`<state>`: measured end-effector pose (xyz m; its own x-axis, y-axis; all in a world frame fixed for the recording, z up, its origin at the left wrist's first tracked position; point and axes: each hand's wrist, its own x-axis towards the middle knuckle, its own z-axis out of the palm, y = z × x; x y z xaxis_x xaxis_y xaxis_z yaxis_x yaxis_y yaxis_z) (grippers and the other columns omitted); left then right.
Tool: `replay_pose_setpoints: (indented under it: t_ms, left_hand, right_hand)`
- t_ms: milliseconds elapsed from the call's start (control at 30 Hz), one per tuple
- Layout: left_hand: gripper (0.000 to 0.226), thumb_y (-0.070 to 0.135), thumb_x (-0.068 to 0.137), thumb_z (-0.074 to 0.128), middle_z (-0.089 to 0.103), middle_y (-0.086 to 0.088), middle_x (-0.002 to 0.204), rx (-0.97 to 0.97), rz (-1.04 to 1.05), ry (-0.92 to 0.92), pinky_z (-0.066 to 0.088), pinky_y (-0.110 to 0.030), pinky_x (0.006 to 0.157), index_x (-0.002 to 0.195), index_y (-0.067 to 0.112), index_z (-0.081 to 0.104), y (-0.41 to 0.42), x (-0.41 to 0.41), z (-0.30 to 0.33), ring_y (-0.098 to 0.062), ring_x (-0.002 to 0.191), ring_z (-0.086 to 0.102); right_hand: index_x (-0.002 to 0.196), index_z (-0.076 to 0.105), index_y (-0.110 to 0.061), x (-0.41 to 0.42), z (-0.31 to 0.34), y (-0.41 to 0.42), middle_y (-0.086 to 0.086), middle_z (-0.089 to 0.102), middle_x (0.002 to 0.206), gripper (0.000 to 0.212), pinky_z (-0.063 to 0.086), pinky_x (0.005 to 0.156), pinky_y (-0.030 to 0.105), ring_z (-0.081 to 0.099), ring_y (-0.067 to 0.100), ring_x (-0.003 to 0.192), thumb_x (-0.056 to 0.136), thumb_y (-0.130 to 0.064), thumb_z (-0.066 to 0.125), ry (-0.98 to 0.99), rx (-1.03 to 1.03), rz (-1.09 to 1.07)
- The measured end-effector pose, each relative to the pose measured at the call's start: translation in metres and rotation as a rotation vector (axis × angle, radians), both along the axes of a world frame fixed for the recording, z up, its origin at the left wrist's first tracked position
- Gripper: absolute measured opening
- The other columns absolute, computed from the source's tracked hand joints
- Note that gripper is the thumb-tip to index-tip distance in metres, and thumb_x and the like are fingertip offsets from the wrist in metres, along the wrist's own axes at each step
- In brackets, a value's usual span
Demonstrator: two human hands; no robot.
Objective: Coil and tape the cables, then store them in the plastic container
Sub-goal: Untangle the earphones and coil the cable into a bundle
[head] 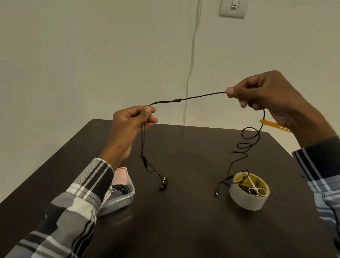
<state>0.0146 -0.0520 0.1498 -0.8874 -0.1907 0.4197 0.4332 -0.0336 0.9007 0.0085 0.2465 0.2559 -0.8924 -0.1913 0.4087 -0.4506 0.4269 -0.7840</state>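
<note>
my left hand (132, 121) pinches the black earphone cable (199, 96) between thumb and fingers, and my right hand (265, 98) pinches it further along, so a stretch of it runs nearly level between them above the dark table (184, 230). a small slider sits on that stretch. from my left hand two thin strands hang down to the earbuds (163, 184), which rest on the table. from my right hand the rest of the cable drops in loose curls, crosses the top of the tape roll (249, 191), and ends in a plug on the table just beside the roll. small scissors (256, 187) lie in the roll's core. the plastic container (121, 199) sits on the table under my left sleeve, partly hidden, with a dark cable and something pink inside. an orange strip (273, 124) shows behind my right wrist.
</note>
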Motion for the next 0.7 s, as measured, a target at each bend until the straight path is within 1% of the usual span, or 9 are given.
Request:
replay_pose_setpoints:
  t_ms: [67, 133, 167, 233, 300, 400, 467, 600, 700]
  left_hand:
    - [0.024, 0.028, 0.095, 0.062, 0.076, -0.006, 0.101, -0.002, -0.008, -0.035, 0.052, -0.043, 0.100, 0.100, 0.009, 0.075, 0.001, 0.001, 0.001, -0.020, 0.102, 0.071]
    - [0.026, 0.037, 0.094, 0.061, 0.074, -0.003, 0.113, -0.038, -0.003, -0.028, 0.048, -0.037, 0.104, 0.101, 0.017, 0.075, 0.008, 0.002, 0.006, -0.011, 0.110, 0.068]
    - [0.025, 0.038, 0.094, 0.061, 0.073, 0.000, 0.115, -0.070, -0.005, -0.009, 0.047, -0.033, 0.105, 0.102, 0.019, 0.075, 0.015, 0.002, 0.011, -0.008, 0.112, 0.066]
    - [0.026, 0.035, 0.094, 0.062, 0.075, 0.003, 0.111, -0.148, -0.047, 0.042, 0.049, -0.024, 0.100, 0.106, 0.016, 0.075, 0.030, 0.006, 0.021, -0.004, 0.110, 0.066]
    - [0.025, 0.029, 0.093, 0.065, 0.076, 0.002, 0.103, -0.245, -0.123, 0.089, 0.051, -0.018, 0.090, 0.106, 0.010, 0.075, 0.046, 0.011, 0.029, -0.004, 0.104, 0.069]
    - [0.022, 0.022, 0.091, 0.070, 0.077, -0.005, 0.090, -0.359, -0.195, 0.150, 0.055, -0.021, 0.084, 0.105, 0.006, 0.076, 0.061, 0.014, 0.033, -0.014, 0.088, 0.074]
    - [0.018, 0.021, 0.090, 0.071, 0.077, -0.007, 0.083, -0.355, -0.156, 0.164, 0.055, -0.021, 0.081, 0.100, 0.007, 0.077, 0.060, 0.012, 0.032, -0.016, 0.082, 0.074]
    - [0.007, 0.018, 0.089, 0.071, 0.075, -0.003, 0.075, -0.291, -0.077, 0.131, 0.052, -0.016, 0.078, 0.090, 0.013, 0.076, 0.048, 0.008, 0.028, -0.009, 0.076, 0.071]
    - [0.005, 0.020, 0.089, 0.071, 0.075, -0.003, 0.076, -0.219, -0.014, 0.110, 0.056, -0.026, 0.087, 0.088, 0.018, 0.075, 0.037, 0.005, 0.024, -0.013, 0.079, 0.072]
  right_hand:
    - [0.082, 0.076, -0.005, -0.001, -0.001, -0.001, -0.002, 0.060, 0.053, 0.026, 0.034, 0.046, 0.016, 0.047, 0.009, 0.054, 0.080, -0.031, 0.081, 0.007, -0.019, 0.007]
    - [0.079, 0.077, -0.007, 0.001, -0.005, -0.009, 0.000, 0.060, 0.053, 0.024, 0.034, 0.046, 0.017, 0.046, 0.015, 0.058, 0.080, -0.031, 0.081, 0.005, -0.011, 0.038]
    - [0.079, 0.077, -0.007, 0.001, -0.007, -0.015, 0.001, 0.061, 0.053, 0.024, 0.033, 0.046, 0.018, 0.044, 0.019, 0.059, 0.080, -0.030, 0.081, 0.001, 0.001, 0.059]
    - [0.079, 0.078, -0.007, 0.004, -0.013, -0.028, 0.002, 0.061, 0.053, 0.023, 0.031, 0.047, 0.020, 0.039, 0.022, 0.059, 0.080, -0.030, 0.081, -0.020, 0.031, 0.104]
    - [0.077, 0.078, -0.011, 0.007, -0.019, -0.040, 0.004, 0.061, 0.053, 0.020, 0.031, 0.047, 0.019, 0.038, 0.017, 0.054, 0.082, -0.030, 0.080, -0.046, 0.061, 0.149]
    - [0.079, 0.078, -0.008, 0.009, -0.025, -0.050, 0.006, 0.061, 0.055, 0.018, 0.032, 0.047, 0.017, 0.040, 0.009, 0.049, 0.085, -0.025, 0.077, -0.051, 0.083, 0.183]
    - [0.080, 0.077, -0.007, 0.009, -0.028, -0.048, 0.006, 0.061, 0.056, 0.021, 0.033, 0.047, 0.017, 0.041, 0.010, 0.050, 0.084, -0.027, 0.078, -0.057, 0.055, 0.168]
    - [0.079, 0.076, -0.007, 0.007, -0.032, -0.035, 0.003, 0.060, 0.055, 0.023, 0.034, 0.047, 0.017, 0.042, 0.015, 0.054, 0.083, -0.030, 0.079, -0.084, -0.008, 0.132]
    - [0.080, 0.077, -0.009, 0.005, -0.033, -0.024, 0.002, 0.060, 0.055, 0.020, 0.035, 0.045, 0.016, 0.042, 0.011, 0.049, 0.083, -0.029, 0.078, -0.090, -0.037, 0.101]
